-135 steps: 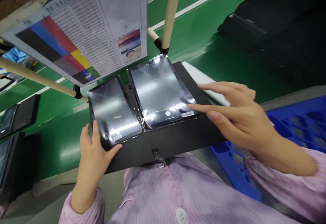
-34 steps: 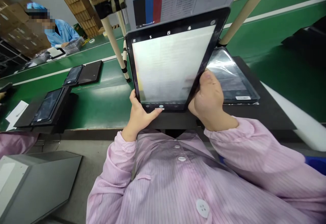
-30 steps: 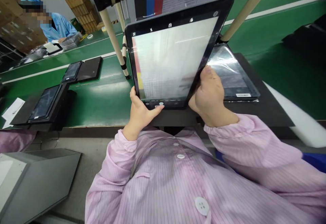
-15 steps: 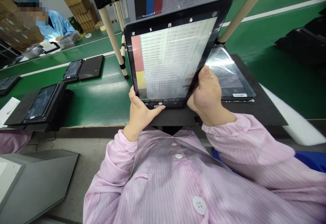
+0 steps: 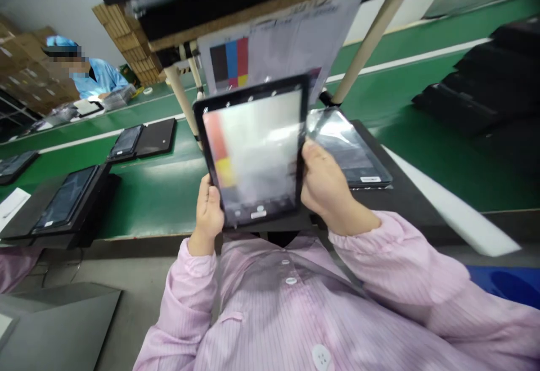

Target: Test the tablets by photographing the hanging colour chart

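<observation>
A black-framed tablet [image 5: 261,157] is held up between both hands, its lit screen facing me with a blurred camera picture of red, yellow and white. My left hand [image 5: 207,213] is closed on its lower left edge, the thumb along the side. On the right edge my right hand [image 5: 324,185] grips it, thumb at the front; its other fingers are partly hidden behind. Beyond the tablet hangs a printed colour chart [image 5: 230,61] with black, blue, red and yellow patches. Another tablet [image 5: 348,151], under shiny film, lies to the right of my right hand.
A shelf [image 5: 253,10] on pale poles [image 5: 367,50] stands over the green bench [image 5: 143,202]. Tablets on black foam [image 5: 67,196] lie left; dark stacked pieces [image 5: 485,84] sit right, near a white strip [image 5: 451,202]. A co-worker [image 5: 101,78] is across the bench.
The tablet has come down and away from the chart, and its screen picture has blurred. My left thumb has moved from the lower screen border to the side edge. The view has shifted too.
</observation>
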A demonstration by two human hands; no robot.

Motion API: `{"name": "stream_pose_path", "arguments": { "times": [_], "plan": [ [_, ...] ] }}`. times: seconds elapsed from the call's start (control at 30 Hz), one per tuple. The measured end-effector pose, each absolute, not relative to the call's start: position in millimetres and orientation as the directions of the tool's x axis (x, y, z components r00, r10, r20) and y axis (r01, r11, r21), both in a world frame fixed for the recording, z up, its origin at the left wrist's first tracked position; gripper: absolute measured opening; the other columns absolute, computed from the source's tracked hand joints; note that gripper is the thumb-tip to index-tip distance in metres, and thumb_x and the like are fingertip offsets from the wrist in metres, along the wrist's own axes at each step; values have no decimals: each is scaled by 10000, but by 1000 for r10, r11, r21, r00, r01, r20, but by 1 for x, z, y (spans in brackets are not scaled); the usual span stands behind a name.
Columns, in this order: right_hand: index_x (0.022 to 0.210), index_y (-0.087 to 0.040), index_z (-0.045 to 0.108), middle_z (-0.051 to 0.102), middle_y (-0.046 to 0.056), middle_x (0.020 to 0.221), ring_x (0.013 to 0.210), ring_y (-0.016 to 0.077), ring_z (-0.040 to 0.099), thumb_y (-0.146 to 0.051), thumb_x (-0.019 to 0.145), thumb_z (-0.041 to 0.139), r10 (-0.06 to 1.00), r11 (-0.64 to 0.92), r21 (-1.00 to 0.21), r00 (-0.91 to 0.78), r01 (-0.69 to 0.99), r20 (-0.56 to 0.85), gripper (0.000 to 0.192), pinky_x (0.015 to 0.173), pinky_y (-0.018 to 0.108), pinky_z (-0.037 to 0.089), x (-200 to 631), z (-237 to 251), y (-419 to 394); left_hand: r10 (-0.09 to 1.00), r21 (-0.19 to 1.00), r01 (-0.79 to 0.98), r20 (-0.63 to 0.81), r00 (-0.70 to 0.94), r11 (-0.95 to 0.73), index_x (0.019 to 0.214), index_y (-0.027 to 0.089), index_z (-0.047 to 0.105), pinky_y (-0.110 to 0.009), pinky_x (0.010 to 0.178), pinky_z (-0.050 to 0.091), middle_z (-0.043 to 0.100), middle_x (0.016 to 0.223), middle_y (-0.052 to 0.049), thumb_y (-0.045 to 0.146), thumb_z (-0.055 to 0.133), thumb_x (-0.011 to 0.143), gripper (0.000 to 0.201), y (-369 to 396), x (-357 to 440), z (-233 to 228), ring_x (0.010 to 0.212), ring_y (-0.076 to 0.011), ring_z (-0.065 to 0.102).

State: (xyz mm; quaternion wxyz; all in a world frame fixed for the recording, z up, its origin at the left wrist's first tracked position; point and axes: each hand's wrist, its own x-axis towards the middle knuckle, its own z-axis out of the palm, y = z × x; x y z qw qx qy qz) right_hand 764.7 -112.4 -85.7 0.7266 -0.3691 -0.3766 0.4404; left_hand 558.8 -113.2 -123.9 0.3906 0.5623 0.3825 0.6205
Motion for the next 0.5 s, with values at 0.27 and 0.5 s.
{"name": "stream_pose_path", "arguments": {
  "times": [0.27,0.5],
  "plan": [
    [1583,-362,222,178,-100,1612,1525,137,140,-552,1027,327,830,555,-821,-33,134,556,597,1300,377,124,790,-51,-127,1000,814,-580,18,-18,-25,1378,414,569,-369,1066,499,560,1473,28,474,664,882,508,-124,574,-103,1344,-249,538],
    [1599,-374,69,156,-88,1620,1518,171,186,-533,1023,342,816,570,-774,-76,274,574,657,1284,413,175,808,-54,-116,999,828,-560,-4,-42,-21,1259,415,671,-323,1038,515,655,1361,40,446,696,864,397,-129,578,-110,1265,-215,608]
  ]
}}
